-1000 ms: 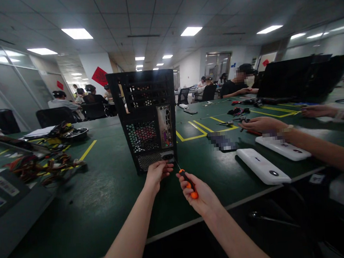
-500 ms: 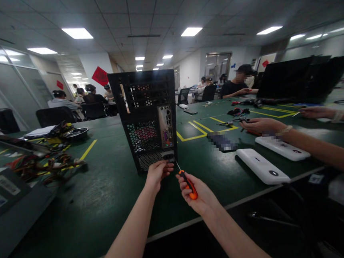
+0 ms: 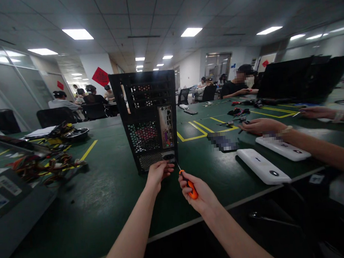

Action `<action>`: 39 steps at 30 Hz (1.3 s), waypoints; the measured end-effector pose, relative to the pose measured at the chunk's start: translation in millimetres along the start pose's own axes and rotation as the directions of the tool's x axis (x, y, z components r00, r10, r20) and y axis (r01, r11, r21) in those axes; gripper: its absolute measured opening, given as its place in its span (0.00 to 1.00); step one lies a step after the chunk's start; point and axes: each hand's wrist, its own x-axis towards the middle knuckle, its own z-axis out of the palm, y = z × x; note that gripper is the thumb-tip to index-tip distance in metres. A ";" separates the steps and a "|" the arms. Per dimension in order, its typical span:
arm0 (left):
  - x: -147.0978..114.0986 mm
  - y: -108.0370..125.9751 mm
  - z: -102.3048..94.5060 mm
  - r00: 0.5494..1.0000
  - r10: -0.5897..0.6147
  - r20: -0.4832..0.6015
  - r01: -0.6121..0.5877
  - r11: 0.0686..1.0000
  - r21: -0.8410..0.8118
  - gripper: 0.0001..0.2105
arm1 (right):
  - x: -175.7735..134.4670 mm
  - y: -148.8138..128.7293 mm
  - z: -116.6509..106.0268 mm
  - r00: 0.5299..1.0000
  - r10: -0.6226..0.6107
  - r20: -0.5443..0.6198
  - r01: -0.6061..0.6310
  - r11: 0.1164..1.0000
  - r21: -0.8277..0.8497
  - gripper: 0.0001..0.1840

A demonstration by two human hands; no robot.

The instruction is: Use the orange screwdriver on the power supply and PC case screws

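Beyond hands (image 3: 158,176), upright computer case (image 3: 143,116); screwdriver (image 3: 192,189) in right hand (image 3: 202,191)

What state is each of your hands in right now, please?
Left hand: partly curled by the black boxy computer case; any grip cannot be told.
Right hand: closed around the orange-and-black screwdriver.

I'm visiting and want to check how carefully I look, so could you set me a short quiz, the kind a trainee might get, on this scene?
1. Open: which tool does the person's right grip hold near the computer case?
2. True or false: the computer case lies flat on its side.
3. Choose: the left grip is nearest which part of the computer case? A) top B) middle C) bottom

Key: 1. A screwdriver. 2. False; it stands upright on the green table. 3. C.
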 end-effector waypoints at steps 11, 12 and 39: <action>-0.4 2.0 0.3 1.000 -0.014 0.004 0.014 1.000 0.020 0.09 | 1.8 4.6 -1.7 0.937 -0.350 0.026 0.331 0.857 -0.395 0.12; -0.6 2.4 0.6 1.000 -0.018 0.000 0.018 1.000 0.021 0.08 | 0.1 4.8 -3.8 0.886 -0.460 0.063 0.422 0.742 -0.521 0.17; 3.4 -12.2 -4.0 0.919 0.392 0.050 -0.310 0.637 0.706 0.07 | -19.2 -0.7 -12.4 0.468 -0.410 0.783 0.212 -0.808 -0.550 0.09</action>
